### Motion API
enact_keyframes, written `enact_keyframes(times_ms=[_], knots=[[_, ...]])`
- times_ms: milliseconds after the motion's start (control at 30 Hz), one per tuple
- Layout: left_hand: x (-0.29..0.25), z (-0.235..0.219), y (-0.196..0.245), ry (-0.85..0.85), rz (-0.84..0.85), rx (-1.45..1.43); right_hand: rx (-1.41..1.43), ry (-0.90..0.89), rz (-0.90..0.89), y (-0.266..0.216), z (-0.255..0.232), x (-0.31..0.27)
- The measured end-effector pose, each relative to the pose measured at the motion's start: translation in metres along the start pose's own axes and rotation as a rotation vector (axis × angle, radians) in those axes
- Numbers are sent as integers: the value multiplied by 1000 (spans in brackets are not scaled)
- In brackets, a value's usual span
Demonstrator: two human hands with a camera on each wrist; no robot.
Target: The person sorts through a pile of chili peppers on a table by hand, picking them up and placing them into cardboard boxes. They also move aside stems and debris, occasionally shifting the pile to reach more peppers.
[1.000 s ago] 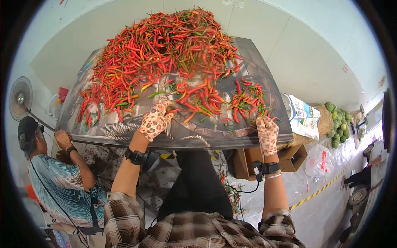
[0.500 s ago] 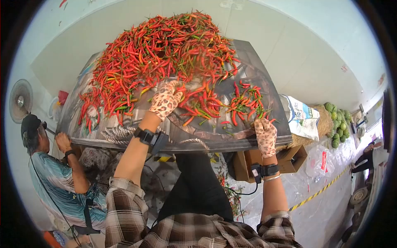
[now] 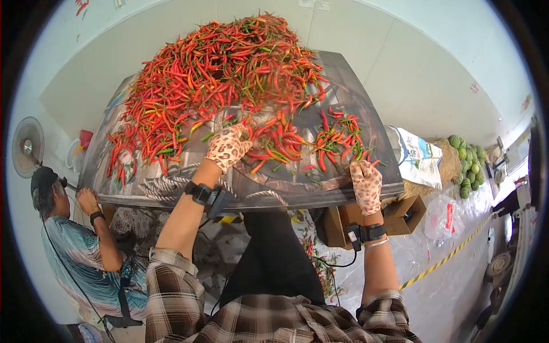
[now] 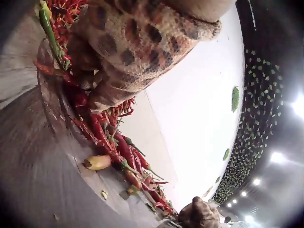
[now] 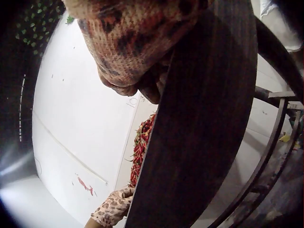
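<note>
My left hand [image 3: 229, 148], in a leopard-print glove, is at the near side of the loose red chili peppers [image 3: 279, 143] mid-table. In the left wrist view its curled thumb and fingers close around a red chili pepper [image 4: 77, 96], partly hidden by the glove. A green chili [image 3: 207, 136] lies just beyond this hand. The gloved right hand [image 3: 366, 186] rests at the table's near right edge with fingers curled, below a smaller group of chilies [image 3: 337, 137]. The right wrist view shows its knuckles above the tabletop edge [image 5: 190, 142]; whether it holds anything I cannot tell.
A large heap of chilies [image 3: 223, 63] covers the back of the dark printed table [image 3: 366, 108]. Seated at left is another person [image 3: 86, 257], near a fan [image 3: 27, 146]. Cardboard boxes [image 3: 337, 226], a white sack [image 3: 420, 160] and green melons [image 3: 470, 166] stand to the right.
My left hand has moved forward and right to the loose chilies, then drawn back slightly, uncovering the green chili again. The right hand has stayed nearly in place.
</note>
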State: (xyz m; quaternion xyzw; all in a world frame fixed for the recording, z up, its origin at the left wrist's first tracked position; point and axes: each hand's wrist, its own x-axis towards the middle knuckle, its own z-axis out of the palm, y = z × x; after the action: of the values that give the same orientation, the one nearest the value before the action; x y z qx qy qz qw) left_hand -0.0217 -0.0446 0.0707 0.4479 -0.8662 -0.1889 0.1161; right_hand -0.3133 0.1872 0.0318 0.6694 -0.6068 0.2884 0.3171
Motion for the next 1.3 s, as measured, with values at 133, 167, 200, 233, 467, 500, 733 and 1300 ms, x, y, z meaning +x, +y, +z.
enact_keyframes(times_ms=[133,167,200,233,467,500,733,1300], knots=[[-1,7,-32,55,47,-211,150,-19,142,-2,2,0],[-3,4,-36,15,13,-370,149,-22,143,-1,1,0],[-4,1,-39,-25,-20,-529,150,-21,144,-1,1,0],[-2,-3,-42,-40,-16,-580,148,-43,161,-1,1,-1],[-10,-39,-34,-20,-110,-914,120,-20,119,-1,2,0],[-10,-41,-32,-20,-120,-873,120,-20,119,-1,2,0],[-1,-26,-40,83,49,-913,97,-34,124,1,3,-3],[-11,-27,-33,-7,116,-574,247,-51,287,-1,3,-1]])
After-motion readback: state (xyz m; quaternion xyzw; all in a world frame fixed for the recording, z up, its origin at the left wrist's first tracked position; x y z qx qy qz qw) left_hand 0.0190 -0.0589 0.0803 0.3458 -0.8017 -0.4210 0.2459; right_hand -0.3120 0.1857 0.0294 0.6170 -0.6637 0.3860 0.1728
